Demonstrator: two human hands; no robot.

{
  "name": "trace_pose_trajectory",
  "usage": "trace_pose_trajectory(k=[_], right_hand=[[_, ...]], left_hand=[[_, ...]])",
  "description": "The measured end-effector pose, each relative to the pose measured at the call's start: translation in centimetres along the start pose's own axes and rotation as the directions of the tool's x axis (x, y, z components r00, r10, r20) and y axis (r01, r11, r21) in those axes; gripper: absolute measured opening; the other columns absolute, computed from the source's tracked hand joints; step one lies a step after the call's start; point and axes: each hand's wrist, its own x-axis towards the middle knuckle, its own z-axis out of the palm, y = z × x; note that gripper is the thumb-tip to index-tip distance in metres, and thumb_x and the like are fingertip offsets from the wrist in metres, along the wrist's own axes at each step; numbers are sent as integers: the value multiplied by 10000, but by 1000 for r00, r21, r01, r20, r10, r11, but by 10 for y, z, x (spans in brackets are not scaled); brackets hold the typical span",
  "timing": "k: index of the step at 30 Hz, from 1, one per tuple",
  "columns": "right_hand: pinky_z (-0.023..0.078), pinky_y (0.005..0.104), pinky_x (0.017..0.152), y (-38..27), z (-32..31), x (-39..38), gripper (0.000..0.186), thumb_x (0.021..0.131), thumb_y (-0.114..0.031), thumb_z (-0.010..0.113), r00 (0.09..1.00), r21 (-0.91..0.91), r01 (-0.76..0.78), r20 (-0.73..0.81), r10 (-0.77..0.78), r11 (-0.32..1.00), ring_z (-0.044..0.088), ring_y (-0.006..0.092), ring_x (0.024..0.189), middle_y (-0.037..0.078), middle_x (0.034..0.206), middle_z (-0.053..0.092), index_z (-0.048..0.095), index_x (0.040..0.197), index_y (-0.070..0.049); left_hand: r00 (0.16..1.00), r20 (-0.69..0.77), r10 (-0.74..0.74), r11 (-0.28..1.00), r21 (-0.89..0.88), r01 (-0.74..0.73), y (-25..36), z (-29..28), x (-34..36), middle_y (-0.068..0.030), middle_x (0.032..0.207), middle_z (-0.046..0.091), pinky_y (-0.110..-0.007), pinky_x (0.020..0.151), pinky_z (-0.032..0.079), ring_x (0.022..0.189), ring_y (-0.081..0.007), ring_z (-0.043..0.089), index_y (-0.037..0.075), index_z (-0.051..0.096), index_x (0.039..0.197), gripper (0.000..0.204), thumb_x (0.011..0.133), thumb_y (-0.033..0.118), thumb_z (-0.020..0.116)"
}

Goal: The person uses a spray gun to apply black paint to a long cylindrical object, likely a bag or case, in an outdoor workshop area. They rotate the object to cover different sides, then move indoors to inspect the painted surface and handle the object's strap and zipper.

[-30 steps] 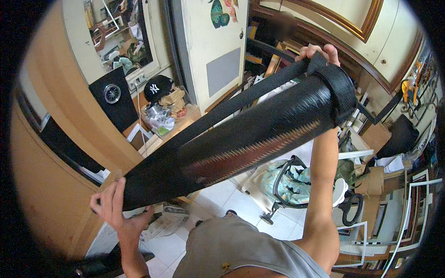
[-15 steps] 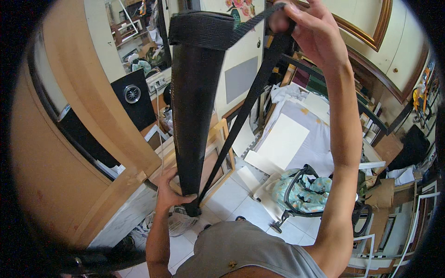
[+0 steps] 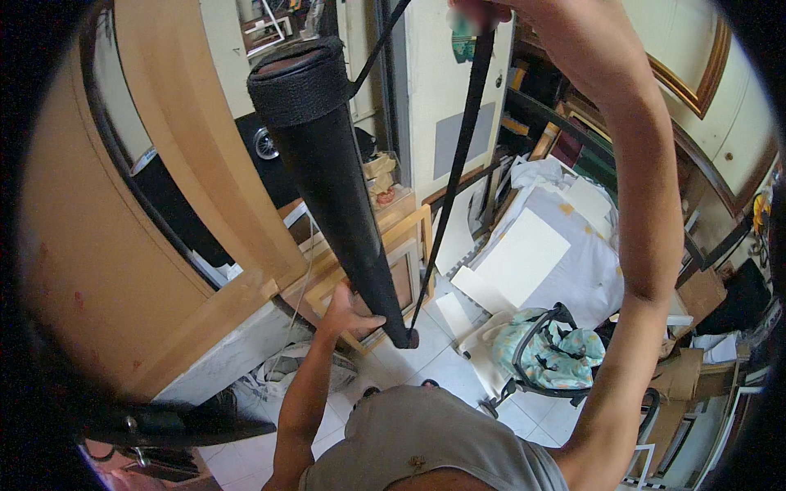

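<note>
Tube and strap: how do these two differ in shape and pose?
The tube is thick and round; the strap is narrow and flat. The tube leans with its top toward the picture's left; the strap's long stretch slants up rightward to the right hand. Both are black.
</note>
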Motion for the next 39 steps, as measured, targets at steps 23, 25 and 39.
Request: trace_pose_trajectory(k=[23,25,39], right_hand=[[404,228,587,13,11,-9,385,844,-126,646,997,53,-78,-20,79,996,497,95,659,60,752,563,505,1193,-50],[409,221,598,13,9,-15,370,838,-133,651,991,33,-94,-90,96,995,495,93,667,52,768,561,521,1175,-56],[425,183,558,25,-18,-25,271,911,-143,552,989,58,-58,-135,66,997,491,64,628,32,769,550,523,1143,-6]], left_hand=[[974,-140,178,968,202,-148,-10,67,6,-122,1016,623,-330,905,437,978,-212,589,-30,571,1071,700,503,218,896],[969,-143,203,966,191,-174,-9,72,9,-125,1008,626,-327,894,444,964,-209,594,-34,571,1065,694,499,212,888],[968,-129,217,963,192,-190,8,35,12,-127,986,637,-332,911,423,954,-207,596,-31,580,1041,678,458,184,852]])
